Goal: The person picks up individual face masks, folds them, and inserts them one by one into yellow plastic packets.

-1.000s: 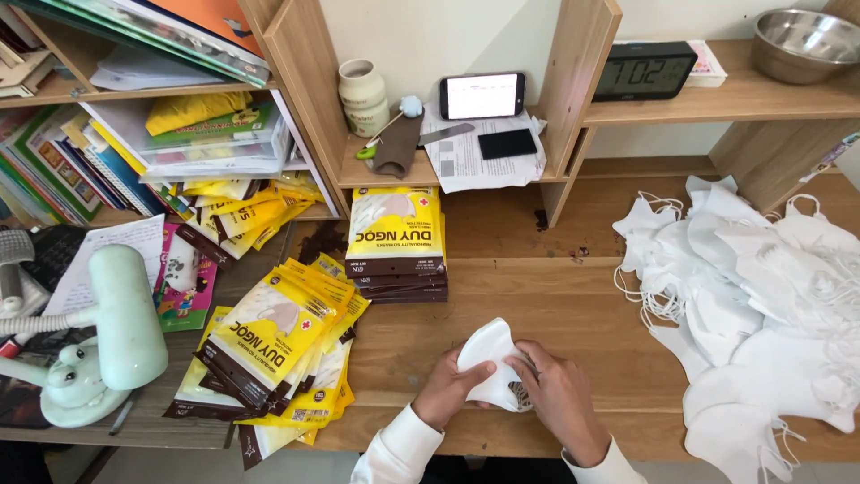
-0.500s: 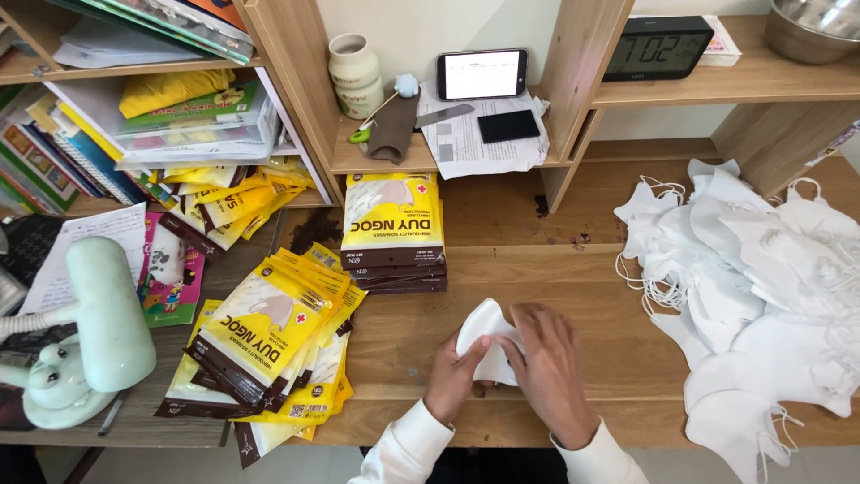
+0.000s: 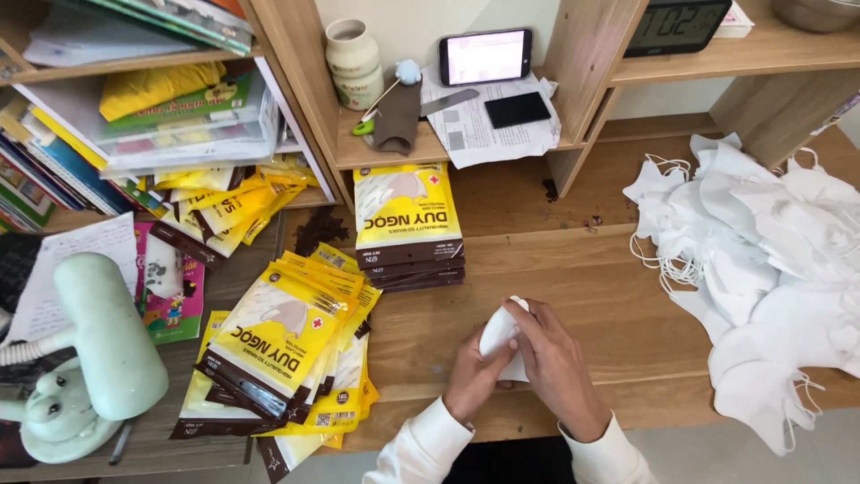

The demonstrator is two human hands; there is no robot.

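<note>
1. Since the earlier frames your two hands have closed in around the white face mask (image 3: 498, 333): it showed broad and open above your fingers before, and now it is folded narrow, with only a slim strip showing between the hands.
2. Your left hand (image 3: 473, 376) grips the mask from below and from the left, fingers wrapped on its lower part. Your right hand (image 3: 557, 366) lies over it from the right, fingers curled across its top edge. Both hands are clamped on the mask, touching one another.
3. The mask sits between the hands, just above the front edge of the wooden counter (image 3: 591, 296). Its long axis runs upright and tilts slightly right, away from you. Neither hand is nearer; both hold it.
4. Just left of your hands lies a fanned heap of yellow mask packets (image 3: 282, 345), near but not touching. The left hand is the closer one to it.
5. Straight ahead, beyond the mask, stands a neat stack of yellow mask packets (image 3: 408, 224), apart from your hands.
6. To the right, well apart from the right hand, lies the pile of loose white masks (image 3: 770, 260) with ear loops trailing.
7. At far left stands a pale green desk lamp (image 3: 85, 358).
8. Farthest back, the shelf (image 3: 358, 148) carries a lit smartphone (image 3: 485, 56), a dark phone (image 3: 517, 109) on papers, and a ceramic jar (image 3: 354, 63).
</note>
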